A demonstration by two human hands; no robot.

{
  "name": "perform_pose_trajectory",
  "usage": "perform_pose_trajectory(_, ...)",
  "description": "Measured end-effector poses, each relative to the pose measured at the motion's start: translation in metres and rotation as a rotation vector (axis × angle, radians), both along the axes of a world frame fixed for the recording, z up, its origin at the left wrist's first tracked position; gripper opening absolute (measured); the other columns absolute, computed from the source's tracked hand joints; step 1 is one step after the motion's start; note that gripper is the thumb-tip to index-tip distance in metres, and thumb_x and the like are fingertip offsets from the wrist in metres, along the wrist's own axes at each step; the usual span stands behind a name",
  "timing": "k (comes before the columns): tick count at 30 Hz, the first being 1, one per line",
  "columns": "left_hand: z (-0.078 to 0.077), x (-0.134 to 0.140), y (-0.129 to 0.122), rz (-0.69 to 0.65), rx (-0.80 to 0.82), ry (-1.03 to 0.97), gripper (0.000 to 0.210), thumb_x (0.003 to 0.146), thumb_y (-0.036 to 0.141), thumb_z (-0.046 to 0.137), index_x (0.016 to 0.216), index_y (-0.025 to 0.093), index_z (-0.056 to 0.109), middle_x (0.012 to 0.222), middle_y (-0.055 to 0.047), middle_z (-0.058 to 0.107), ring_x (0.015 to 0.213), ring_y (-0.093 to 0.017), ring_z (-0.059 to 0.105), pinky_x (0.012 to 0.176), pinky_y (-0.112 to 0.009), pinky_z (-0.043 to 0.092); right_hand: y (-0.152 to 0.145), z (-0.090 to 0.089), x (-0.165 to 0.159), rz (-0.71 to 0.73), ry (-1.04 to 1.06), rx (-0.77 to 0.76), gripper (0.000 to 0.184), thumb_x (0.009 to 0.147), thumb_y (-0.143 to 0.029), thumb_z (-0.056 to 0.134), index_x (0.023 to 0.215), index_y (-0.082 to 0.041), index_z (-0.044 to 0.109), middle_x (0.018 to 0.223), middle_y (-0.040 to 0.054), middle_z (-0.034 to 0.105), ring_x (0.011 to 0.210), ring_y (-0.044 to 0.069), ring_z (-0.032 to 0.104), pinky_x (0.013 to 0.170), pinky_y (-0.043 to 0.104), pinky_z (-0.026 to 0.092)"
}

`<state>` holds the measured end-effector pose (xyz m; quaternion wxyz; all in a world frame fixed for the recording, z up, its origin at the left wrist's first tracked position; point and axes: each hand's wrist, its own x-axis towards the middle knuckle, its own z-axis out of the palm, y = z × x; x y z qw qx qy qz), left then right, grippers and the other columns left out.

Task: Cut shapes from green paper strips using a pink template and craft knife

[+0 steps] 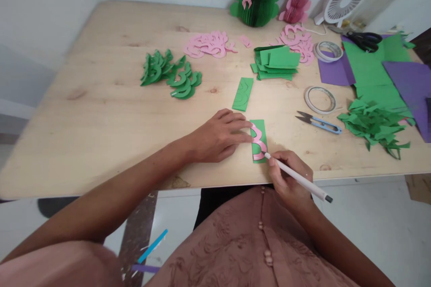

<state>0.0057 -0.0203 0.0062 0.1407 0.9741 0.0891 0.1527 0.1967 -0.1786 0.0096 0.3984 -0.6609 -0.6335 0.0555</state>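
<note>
My left hand point(224, 136) lies flat with fingers stretched out, its fingertips pressing a pink paper cutout point(260, 148) down. That curved cutout rests on a green paper strip point(263, 126) near the table's front edge. In my right hand point(291, 175) is a white pen point(299, 176), gripped near its point. The tip touches the lower right edge of the pink cutout. Just beyond my left fingers lies another green strip point(243, 94) with curved outlines drawn on it.
Green cutouts point(183, 80), pink cutouts point(208, 45) and stacked green strips point(278, 60) lie farther back. On the right are thread snips point(318, 122), a tape roll point(320, 100), green scraps point(377, 123) and black scissors point(365, 41). A fan point(345, 0) stands behind.
</note>
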Motion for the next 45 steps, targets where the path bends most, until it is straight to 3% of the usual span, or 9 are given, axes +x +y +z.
perform_pose_trajectory(18,0.017,0.005,-0.007,0.039,-0.020,0.151,0.047,0.084,0.009,0.049,0.126,0.027,0.062,0.139,-0.006,0.056,0.130,-0.027,0.046,0.109,-0.047,0.034,0.002,-0.005,0.002,0.010,0.009,0.048,0.007,0.087,-0.018,0.057,0.082,-0.021,0.062,0.068,0.0001,0.067,0.057,0.014,0.061,0.053,0.026,0.045)
perform_pose_trajectory(28,0.012,0.010,-0.017,0.108,-0.009,0.103,0.028,0.095,0.029,0.049,0.118,0.024,0.064,0.135,-0.009,0.058,0.129,-0.028,0.046,0.108,-0.047,0.032,0.001,-0.009,0.003,-0.007,0.002,0.068,0.009,0.088,-0.022,0.057,0.081,-0.021,0.062,0.067,-0.0002,0.066,0.057,0.014,0.061,0.055,0.026,0.046)
perform_pose_trajectory(40,0.007,0.021,-0.041,0.257,0.064,0.063,0.034,0.095,0.047,0.050,0.110,0.020,0.064,0.129,-0.011,0.061,0.125,-0.031,0.047,0.107,-0.050,0.030,0.000,-0.015,0.006,0.000,-0.029,0.068,0.010,0.089,-0.025,0.056,0.081,-0.022,0.062,0.069,0.0003,0.066,0.059,0.015,0.060,0.057,0.027,0.047)
perform_pose_trajectory(45,0.002,0.022,-0.045,0.298,0.064,0.051,0.032,0.094,0.046,0.052,0.111,0.021,0.064,0.131,-0.013,0.059,0.126,-0.032,0.047,0.106,-0.051,0.031,0.000,-0.015,0.006,-0.001,-0.005,0.082,0.009,0.088,-0.024,0.058,0.080,-0.022,0.062,0.068,0.0000,0.066,0.059,0.015,0.061,0.057,0.027,0.047)
